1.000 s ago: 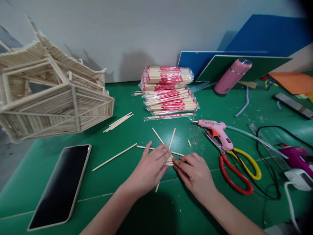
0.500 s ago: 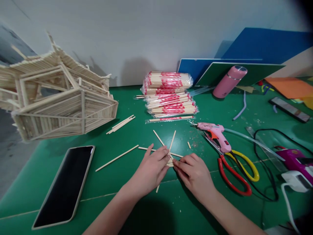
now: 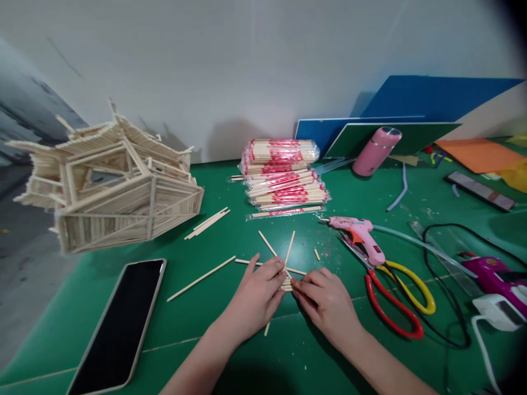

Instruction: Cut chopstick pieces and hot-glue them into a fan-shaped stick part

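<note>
Several thin sticks cross in a star-like frame on the green table, with short sticks laid side by side at its near part. My left hand presses on the frame from the left, its fingers closed on the sticks and its thumb side partly hidden. From the right, my right hand pinches the ends of the short sticks, fingertips together. A single stick lies left of the frame, and a small cut piece lies to its upper right.
A stick-built model and a phone are at left. Wrapped chopsticks lie at the back. A pink glue gun, red-and-yellow pliers, a cable, a pink bottle and a purple tool are at right.
The camera view has tilted upward slightly, so everything sits lower in the frame. Both hands remain on the sticks in nearly the same pose.
</note>
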`<state>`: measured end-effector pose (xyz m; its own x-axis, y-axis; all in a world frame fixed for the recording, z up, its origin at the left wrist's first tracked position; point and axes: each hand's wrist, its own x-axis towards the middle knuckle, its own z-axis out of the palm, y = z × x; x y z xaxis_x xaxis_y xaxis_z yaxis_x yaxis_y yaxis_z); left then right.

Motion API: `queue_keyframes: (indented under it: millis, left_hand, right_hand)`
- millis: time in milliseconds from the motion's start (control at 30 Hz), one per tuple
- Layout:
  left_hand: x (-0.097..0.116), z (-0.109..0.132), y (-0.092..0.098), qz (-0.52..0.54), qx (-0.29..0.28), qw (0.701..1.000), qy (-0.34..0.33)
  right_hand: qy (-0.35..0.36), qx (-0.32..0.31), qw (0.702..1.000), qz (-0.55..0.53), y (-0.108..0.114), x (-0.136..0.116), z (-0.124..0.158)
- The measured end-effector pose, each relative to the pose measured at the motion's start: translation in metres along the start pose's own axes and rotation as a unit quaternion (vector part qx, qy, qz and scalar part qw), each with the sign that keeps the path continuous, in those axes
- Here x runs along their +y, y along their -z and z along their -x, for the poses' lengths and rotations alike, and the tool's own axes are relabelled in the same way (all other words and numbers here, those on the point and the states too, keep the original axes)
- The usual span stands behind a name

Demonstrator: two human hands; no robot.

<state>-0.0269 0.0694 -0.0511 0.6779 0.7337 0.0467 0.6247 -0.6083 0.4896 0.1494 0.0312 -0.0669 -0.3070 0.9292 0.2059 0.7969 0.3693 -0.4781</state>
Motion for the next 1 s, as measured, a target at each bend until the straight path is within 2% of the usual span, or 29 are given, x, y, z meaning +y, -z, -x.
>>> queue_keyframes:
  millis: [333,600,1000]
  left_hand:
    - [0.002,0.004,0.002,-0.001,0.019,1.0,0.0]
    - [0.004,0.005,0.006,-0.009,0.002,1.0,0.011]
    - [0.003,0.003,0.009,-0.031,-0.003,0.999,-0.007]
  right_hand:
    - [-0.026,0.021,0.999,-0.028,0.002,-0.008,-0.001]
    - [-0.056,0.055,0.997,-0.025,-0.008,-0.012,-0.002]
    - [-0.008,0.087,0.996,-0.003,-0.013,-0.006,-0.001]
